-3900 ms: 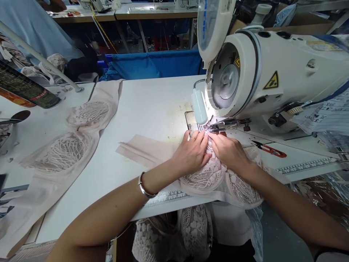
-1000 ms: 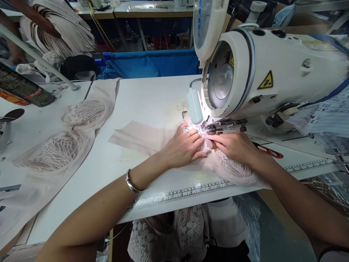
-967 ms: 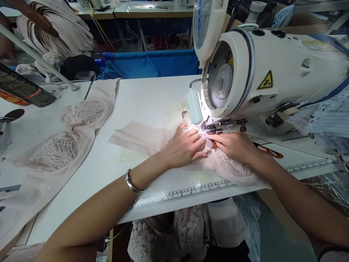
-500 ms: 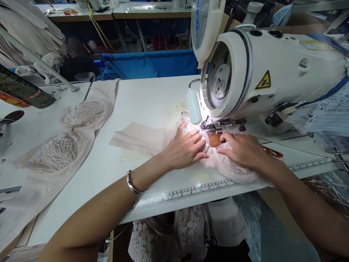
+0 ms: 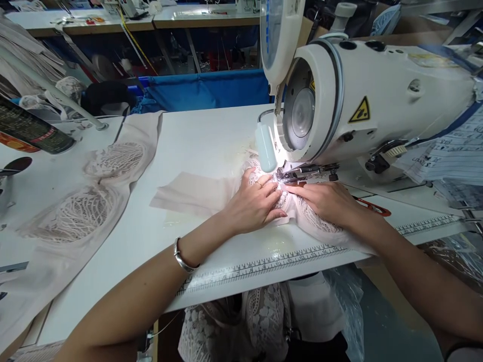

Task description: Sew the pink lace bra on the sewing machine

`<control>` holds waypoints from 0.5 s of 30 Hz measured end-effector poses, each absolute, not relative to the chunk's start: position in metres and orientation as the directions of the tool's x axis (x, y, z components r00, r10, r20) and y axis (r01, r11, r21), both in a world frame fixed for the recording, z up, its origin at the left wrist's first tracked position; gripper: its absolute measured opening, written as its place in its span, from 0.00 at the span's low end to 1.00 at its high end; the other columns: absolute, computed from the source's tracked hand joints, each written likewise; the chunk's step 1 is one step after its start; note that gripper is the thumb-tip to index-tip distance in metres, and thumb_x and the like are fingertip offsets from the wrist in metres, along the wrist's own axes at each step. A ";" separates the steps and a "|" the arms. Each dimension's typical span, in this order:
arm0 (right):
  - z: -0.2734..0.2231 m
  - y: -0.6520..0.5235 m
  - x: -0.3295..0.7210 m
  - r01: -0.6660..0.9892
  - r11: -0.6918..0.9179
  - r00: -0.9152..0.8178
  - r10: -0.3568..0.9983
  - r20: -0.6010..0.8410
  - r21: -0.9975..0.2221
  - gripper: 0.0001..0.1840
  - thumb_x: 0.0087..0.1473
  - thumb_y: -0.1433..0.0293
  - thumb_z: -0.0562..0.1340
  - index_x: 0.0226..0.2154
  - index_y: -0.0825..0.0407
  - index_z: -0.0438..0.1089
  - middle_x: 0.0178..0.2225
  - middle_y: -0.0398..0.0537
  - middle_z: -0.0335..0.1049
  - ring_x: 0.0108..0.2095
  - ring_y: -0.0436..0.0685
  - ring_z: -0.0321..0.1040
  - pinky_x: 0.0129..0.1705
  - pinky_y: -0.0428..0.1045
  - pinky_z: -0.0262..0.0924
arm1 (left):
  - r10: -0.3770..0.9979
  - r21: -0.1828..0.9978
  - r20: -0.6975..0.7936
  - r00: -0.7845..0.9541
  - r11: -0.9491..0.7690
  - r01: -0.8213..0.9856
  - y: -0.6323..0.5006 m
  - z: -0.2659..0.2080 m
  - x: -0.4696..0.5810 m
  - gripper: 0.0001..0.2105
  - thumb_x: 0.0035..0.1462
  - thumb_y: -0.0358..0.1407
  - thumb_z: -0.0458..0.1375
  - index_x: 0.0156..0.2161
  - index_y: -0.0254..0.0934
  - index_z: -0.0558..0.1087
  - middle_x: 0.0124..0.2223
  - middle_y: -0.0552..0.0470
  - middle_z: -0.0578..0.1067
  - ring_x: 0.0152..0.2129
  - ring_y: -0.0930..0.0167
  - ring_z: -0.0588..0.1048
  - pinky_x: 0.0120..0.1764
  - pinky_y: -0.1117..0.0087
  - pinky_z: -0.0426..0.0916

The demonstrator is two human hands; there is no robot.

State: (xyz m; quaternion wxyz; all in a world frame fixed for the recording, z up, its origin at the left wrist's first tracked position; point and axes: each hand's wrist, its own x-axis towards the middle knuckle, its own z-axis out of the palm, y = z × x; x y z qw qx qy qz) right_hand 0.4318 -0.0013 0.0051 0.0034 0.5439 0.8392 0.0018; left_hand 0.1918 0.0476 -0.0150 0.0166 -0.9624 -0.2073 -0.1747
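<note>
A pale pink lace bra (image 5: 317, 219) lies under the presser foot (image 5: 289, 175) of a white sewing machine (image 5: 381, 95). My left hand (image 5: 254, 201) rests on the lace just left of the needle area, fingers apart and pressing it to the table. On the other side, my right hand (image 5: 326, 201) is closed on the bra's edge, its fingertips close to the presser foot; the thumb is mostly hidden. A plain fabric band (image 5: 196, 193) of the bra trails off to the left. The machine's lamp (image 5: 266, 148) lights the stitching spot.
Another lace bra piece (image 5: 85, 211) is spread on the left. A dark spray can (image 5: 33, 125) lies tilted behind it. Red-handled scissors (image 5: 373, 207) sit beyond my right wrist. A ruler strip (image 5: 264, 266) runs along the front edge, with lace pieces (image 5: 234, 322) below it.
My right hand has moved left and straightened its fingers toward the presser foot, closing the gap to my left hand. The left hand stays nearly in place.
</note>
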 end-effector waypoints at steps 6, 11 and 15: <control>0.001 0.000 0.433 0.909 0.417 -0.418 0.908 0.018 0.010 0.27 0.58 0.79 0.53 0.57 0.46 0.68 0.36 0.46 0.78 0.32 0.57 0.71 0.29 0.49 0.49 | 0.392 0.052 0.326 0.860 -0.916 0.398 0.048 -0.016 0.191 0.29 0.69 0.51 0.35 0.51 0.33 0.71 0.51 0.40 0.76 0.53 0.58 0.70 0.61 0.42 0.46; 0.004 -0.008 0.442 0.914 0.405 -0.407 0.909 0.096 0.033 0.19 0.62 0.72 0.53 0.53 0.52 0.70 0.41 0.52 0.75 0.30 0.57 0.68 0.28 0.49 0.50 | 0.394 0.035 0.356 0.847 -0.912 0.409 0.045 -0.017 0.193 0.25 0.70 0.50 0.38 0.50 0.36 0.72 0.53 0.42 0.75 0.56 0.58 0.68 0.61 0.42 0.46; 0.006 -0.010 0.446 0.827 0.555 -0.561 0.810 0.172 0.086 0.23 0.63 0.76 0.50 0.53 0.44 0.71 0.38 0.47 0.73 0.33 0.55 0.67 0.29 0.48 0.51 | 0.380 0.038 0.357 0.853 -0.919 0.394 0.044 -0.017 0.194 0.27 0.69 0.51 0.37 0.49 0.33 0.72 0.51 0.41 0.76 0.54 0.59 0.70 0.62 0.43 0.45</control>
